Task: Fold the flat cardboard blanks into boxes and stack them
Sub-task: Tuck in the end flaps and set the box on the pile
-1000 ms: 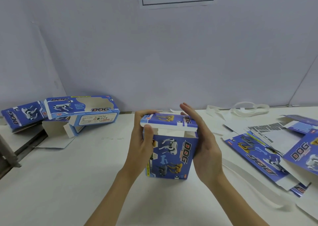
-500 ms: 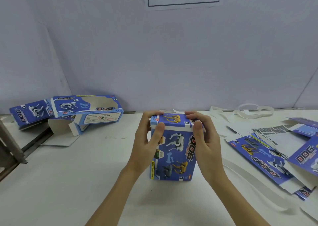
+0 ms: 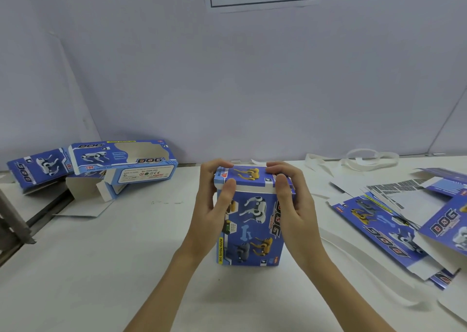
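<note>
A blue "DOG" box stands upright on the white table in the middle. My left hand grips its upper left side, thumb on the front, fingers curled over the top flap. My right hand grips the upper right side the same way, thumb at the flap's white edge. The top flap lies nearly flat on the box. At the far left, a folded windowed box lies on its side. A pile of flat blanks is spread at the right.
Another blue box lies at the far left edge by a gap in the table. White paper strips curl at the back right and trail along the right front. A grey wall stands close behind.
The top flap, raised a second ago, has been pushed down onto the box. Both thumbs moved up to the flap's front edge, and the fingers curled over the top.
</note>
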Tool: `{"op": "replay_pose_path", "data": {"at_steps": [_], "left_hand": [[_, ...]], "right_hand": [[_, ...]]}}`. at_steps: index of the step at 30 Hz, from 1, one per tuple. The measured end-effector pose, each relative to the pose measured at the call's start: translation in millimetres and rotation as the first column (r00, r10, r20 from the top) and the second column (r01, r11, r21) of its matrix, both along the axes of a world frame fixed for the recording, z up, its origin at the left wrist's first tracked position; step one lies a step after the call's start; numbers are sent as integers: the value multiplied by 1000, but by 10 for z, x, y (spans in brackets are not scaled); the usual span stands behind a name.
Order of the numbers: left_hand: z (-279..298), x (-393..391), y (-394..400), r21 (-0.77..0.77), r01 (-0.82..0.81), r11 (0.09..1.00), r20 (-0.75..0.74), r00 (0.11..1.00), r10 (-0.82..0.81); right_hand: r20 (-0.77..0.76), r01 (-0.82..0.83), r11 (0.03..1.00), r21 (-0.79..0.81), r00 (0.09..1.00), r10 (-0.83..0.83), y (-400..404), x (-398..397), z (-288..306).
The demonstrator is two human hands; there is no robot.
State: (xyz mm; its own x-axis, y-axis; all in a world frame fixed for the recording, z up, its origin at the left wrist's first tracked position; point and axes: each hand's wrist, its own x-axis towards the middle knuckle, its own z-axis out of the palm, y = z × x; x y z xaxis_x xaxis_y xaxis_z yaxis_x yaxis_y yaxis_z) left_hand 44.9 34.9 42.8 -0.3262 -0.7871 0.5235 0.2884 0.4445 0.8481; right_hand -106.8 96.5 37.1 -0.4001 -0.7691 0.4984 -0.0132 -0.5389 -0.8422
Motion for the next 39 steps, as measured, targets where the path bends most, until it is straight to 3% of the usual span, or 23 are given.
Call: {"op": "replay_pose_path", "data": {"at_steps": [7,10,13,15,17,20,23,26,29,32,36,39], "left_hand": [[-36,-27,-28,65,2,998,-40,999,1],[-52,-41,-45,56,32,998,-44,999,-30],[-103,-64,-91,25,56,998,11,998,-57],[-164,-38,-161,18,63,998,125,990,-65],[-209,17,-249,60,70,996,282,956,-84],[-252,115,-376,108,-5,994,395,918,-39],[-256,136,-430,243,-44,969,270,963,-24],[-185,95,-430,421,-31,907,52,999,10],[-153,83,-426,473,26,881,-54,999,0],[-151,144,-439,481,34,876,-65,998,-3],[-81,310,-465,572,77,816,-140,990,4],[-98,316,-489,629,81,773,-148,989,17]], "right_hand": [[16,-23,1000,-4,1000,23,-15,49,-28],[-144,-21,999,-38,989,15,17,-23,-5],[-321,100,989,-106,938,-129,5,-126,27],[-185,185,979,-83,963,-197,-19,-168,32],[52,193,981,6,980,-193,-31,-204,39],[312,196,971,134,922,-229,-36,-295,50],[352,125,948,292,908,-228,-68,-409,28],[326,-7,907,421,934,-144,-108,-459,-26],[298,-55,877,477,949,-102,-140,-419,-81],[228,-6,883,470,967,-115,-145,-441,-104],[513,-191,902,387,858,-39,-106,-584,-61],[446,-266,902,340,890,94,-107,-473,6]]}}
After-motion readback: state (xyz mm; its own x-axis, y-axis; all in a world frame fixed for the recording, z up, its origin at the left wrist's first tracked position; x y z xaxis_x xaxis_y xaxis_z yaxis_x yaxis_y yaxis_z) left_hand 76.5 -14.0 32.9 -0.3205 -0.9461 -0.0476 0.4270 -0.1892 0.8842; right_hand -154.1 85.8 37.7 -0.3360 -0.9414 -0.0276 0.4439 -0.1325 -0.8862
